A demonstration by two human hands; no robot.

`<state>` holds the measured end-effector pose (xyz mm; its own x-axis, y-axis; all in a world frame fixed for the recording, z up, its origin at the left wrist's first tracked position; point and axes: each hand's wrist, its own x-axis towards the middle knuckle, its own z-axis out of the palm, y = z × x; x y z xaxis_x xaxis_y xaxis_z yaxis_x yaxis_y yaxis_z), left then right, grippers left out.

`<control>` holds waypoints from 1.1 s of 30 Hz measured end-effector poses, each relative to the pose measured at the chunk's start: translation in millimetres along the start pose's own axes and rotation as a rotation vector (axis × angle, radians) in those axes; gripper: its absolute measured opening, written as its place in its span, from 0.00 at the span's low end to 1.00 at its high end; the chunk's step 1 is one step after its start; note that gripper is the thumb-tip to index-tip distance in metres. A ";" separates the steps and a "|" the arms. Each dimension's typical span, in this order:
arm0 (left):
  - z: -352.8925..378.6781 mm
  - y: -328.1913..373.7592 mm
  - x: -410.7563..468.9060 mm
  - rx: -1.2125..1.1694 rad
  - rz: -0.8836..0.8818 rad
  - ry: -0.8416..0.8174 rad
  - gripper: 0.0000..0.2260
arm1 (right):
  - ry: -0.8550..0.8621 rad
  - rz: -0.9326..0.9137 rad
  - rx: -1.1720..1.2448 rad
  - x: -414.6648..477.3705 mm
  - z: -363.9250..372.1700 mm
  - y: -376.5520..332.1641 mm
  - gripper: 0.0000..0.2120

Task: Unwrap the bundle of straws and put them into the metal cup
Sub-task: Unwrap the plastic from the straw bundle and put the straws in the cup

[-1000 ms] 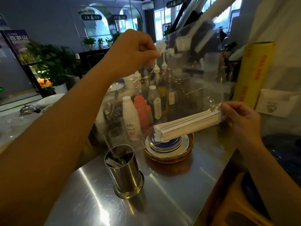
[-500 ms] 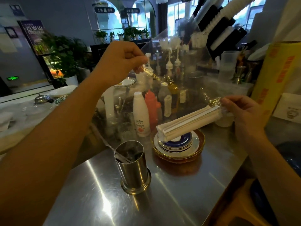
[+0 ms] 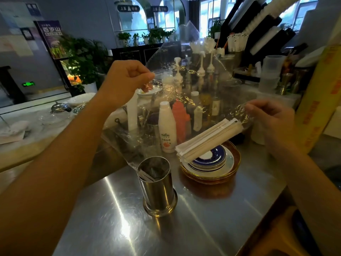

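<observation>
A bundle of paper-wrapped straws hangs tilted over a stack of plates, its far end pinched in my right hand. A sheet of clear plastic wrap spreads from that end up to my left hand, which grips its corner up high at the left. The wrap's lower edge trails down to the metal cup. The cup stands upright on the steel counter, below and left of the straws, with a few wrapped straws inside it.
A stack of blue-and-white plates sits right of the cup. Behind stand sauce bottles and pump bottles. A yellow cling-film roll stands at the right. The counter's edge runs diagonally at lower right.
My left hand has come down and leftward with the wrap corner, and the sheet has spread wider. The straw bundle stays in my right hand, tilted a little more.
</observation>
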<state>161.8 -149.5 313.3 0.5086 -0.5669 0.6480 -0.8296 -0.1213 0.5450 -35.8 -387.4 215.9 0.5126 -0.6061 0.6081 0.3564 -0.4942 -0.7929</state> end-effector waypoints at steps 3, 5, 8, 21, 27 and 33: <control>-3.3 -1.4 -1.2 -0.029 -0.016 -0.002 0.03 | -0.020 -0.005 0.037 1.0 2.2 -0.7 0.09; -3.1 -2.0 -2.7 -0.025 -0.018 0.004 0.03 | -0.013 0.010 0.057 1.0 2.8 0.4 0.09; -2.1 -3.6 -4.7 -0.018 -0.037 0.006 0.02 | -0.005 0.036 0.064 -0.7 3.7 5.4 0.10; -1.2 -9.3 -12.4 -0.058 -0.070 0.011 0.07 | 0.000 0.104 0.122 -8.0 10.7 17.4 0.08; -4.5 -14.3 -12.9 -0.074 -0.091 0.011 0.07 | -0.054 0.254 0.197 -26.8 16.5 38.4 0.04; -6.3 -17.5 -17.1 -0.093 -0.106 0.037 0.06 | -0.088 0.332 0.239 -37.8 19.6 43.3 0.05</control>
<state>169.1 -132.6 296.0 0.6016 -0.5246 0.6024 -0.7468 -0.1018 0.6572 -24.4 -373.6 157.9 0.6911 -0.6479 0.3203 0.3262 -0.1159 -0.9382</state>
